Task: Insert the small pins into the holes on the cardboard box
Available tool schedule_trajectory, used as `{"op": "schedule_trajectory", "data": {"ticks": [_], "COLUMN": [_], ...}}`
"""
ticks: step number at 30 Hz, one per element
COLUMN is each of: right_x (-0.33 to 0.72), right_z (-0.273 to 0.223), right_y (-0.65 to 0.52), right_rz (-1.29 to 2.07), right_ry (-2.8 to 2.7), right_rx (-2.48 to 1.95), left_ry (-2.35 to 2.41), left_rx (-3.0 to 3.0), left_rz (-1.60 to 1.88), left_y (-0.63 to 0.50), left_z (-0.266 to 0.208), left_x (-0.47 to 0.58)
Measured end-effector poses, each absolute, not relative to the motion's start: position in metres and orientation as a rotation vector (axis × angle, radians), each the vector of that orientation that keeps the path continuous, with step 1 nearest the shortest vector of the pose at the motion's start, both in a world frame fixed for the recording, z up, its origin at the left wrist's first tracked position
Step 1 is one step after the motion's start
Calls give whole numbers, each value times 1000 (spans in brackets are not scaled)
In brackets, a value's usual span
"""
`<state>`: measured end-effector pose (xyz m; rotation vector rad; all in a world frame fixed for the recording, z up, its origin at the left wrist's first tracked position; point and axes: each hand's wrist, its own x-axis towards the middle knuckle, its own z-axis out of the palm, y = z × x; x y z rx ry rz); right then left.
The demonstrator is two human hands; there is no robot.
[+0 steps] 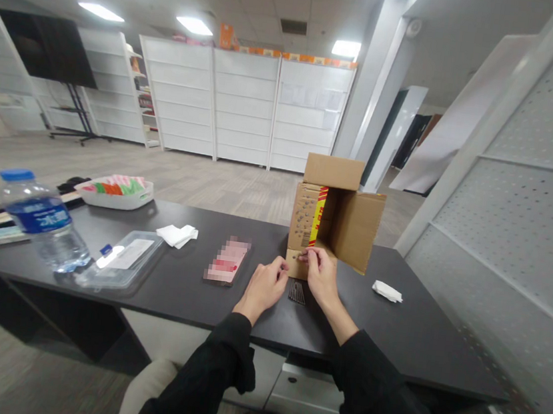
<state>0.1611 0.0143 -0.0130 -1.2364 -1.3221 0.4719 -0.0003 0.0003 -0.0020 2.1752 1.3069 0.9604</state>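
An open cardboard box (304, 220) stands on the dark table in front of me, with a yellow and red strip and many small dark dots on its left side. My right hand (322, 276) is pinched at the box's lower front flap; whatever is between its fingertips is too small to name. Just to the left, my left hand (264, 287) has its fingers curled together beside the flap's edge, and I cannot tell if anything is in them. Between the hands lies a row of thin dark metal pieces (297, 292), looking like screws or nails.
Left of my hands lies a pixelated pink phone-like item (228, 261). Farther left are folded tissues (177, 236), a clear plastic case (123, 261), a water bottle (45, 222) and a white tray (116, 200) of colourful packets. A crumpled tissue (388, 291) lies right.
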Motion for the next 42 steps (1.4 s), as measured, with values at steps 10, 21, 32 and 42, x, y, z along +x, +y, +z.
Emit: {"op": "schedule_trajectory", "data": {"ticks": [10,21,32,42], "right_x": [159,160,168,172], "right_z": [-8,-14,-20,-10], "right_y": [13,21,25,-4], "right_rz": [328,138,6,-5], "right_ry": [-1523,-1621,-1677,-1896], "right_rx": [-1330,-1375,-1562,-1480], "left_ry": [1316,1304,1315,1309], "left_rx": [2168,2156,2142,2176], "left_rz": [942,970,944,962], "left_y": [1,0,0,0], "left_z": [-3,-2,-1,-2], "left_x": [-1,-1,0,-1]}}
